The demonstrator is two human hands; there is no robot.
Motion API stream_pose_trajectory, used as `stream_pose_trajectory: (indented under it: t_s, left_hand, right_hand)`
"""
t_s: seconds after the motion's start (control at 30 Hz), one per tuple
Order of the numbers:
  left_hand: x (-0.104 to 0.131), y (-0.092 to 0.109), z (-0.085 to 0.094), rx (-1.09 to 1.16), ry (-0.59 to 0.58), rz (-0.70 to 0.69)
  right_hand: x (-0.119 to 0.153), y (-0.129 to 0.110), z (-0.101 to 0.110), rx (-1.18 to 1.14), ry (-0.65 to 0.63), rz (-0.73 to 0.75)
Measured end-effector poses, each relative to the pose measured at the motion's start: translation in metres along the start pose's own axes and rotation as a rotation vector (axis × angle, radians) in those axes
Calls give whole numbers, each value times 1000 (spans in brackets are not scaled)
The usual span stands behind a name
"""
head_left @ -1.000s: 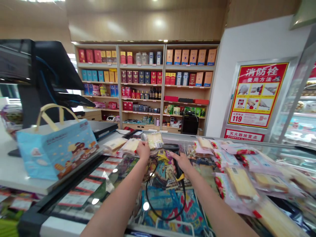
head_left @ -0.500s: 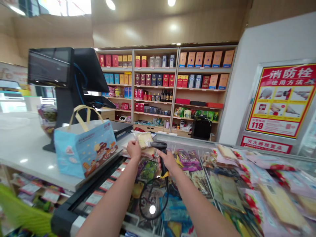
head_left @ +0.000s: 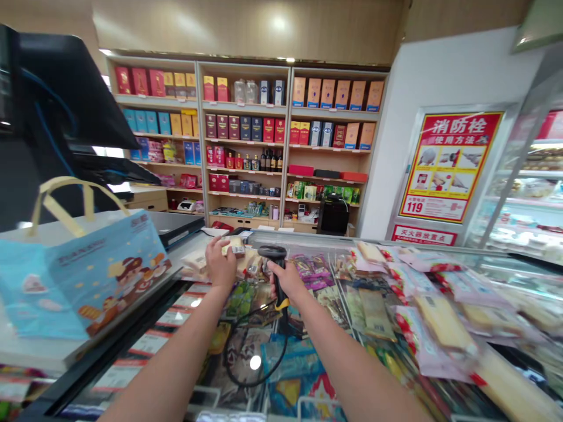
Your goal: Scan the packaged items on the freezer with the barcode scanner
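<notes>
My right hand [head_left: 285, 280] is wrapped round the handle of a black barcode scanner [head_left: 272, 253], which has a yellow trim and a coiled black cable [head_left: 255, 384]. My left hand [head_left: 220, 262] is over the glass counter, its fingers spread and touching a small packaged food item [head_left: 236, 245]. More packets [head_left: 196, 264] lie beside and under that hand. Left of it stands a light blue paper bag [head_left: 109, 264] with cream handles.
The glass display counter [head_left: 167, 328] holds several snack packets. Wrapped sandwiches [head_left: 444, 322] are heaped on its right side. A black monitor stand [head_left: 65, 99] rises at the left. Shelves of boxes [head_left: 246, 108] and a red fire-hydrant sign [head_left: 451, 167] are behind.
The view has turned right and moved closer to the bag. My left hand has lowered the packaged item to the counter and its fingers have opened. The scanner has moved apart from the item.
</notes>
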State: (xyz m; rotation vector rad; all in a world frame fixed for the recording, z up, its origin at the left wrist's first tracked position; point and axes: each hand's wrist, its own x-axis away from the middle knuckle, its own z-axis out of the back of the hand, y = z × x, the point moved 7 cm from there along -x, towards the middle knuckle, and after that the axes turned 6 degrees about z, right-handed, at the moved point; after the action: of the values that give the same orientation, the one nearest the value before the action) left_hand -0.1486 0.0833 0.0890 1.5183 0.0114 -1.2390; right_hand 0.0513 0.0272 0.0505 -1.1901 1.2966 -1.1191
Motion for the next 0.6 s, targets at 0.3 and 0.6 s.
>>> stream_pose_trajectory:
  t_s: [0.3,0.6]
  left_hand:
    - [95,65,-102,64,-476,-68]
    - [184,155,-214,135,-803,83]
  right_hand:
    - [40,5,123,33,228,58]
    - [82,-2,247,98,451,100]
